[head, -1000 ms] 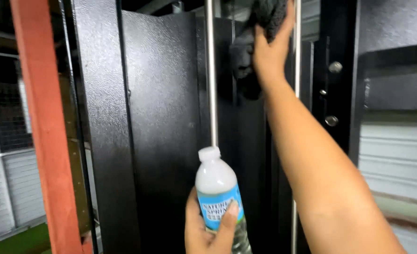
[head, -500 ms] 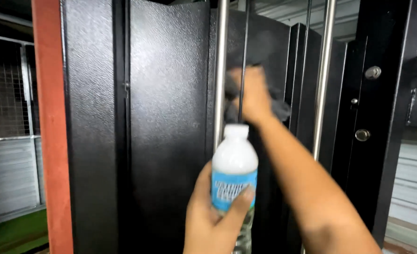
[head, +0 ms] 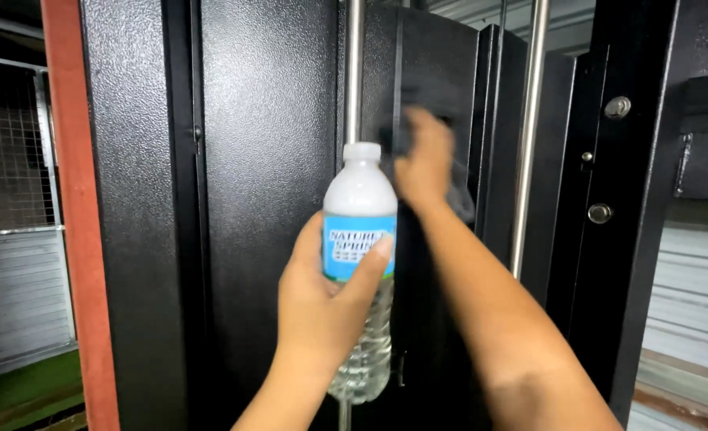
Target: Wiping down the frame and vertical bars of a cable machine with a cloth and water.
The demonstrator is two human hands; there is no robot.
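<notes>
Gripping an upright clear water bottle point(head: 359, 263) in the left hand point(head: 322, 299), the person presses a dark cloth point(head: 457, 187) against the black door panel point(head: 270, 160) with the closed right hand point(head: 424, 164), wiping apparently midway.

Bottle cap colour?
White; the cap tops the plastic bottle held in the left hand, clearest in the head view.

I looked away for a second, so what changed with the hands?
The right hand, pressing a dark cloth on the black door, came down from the top. The left hand raised the water bottle. Both grips stayed.
</notes>
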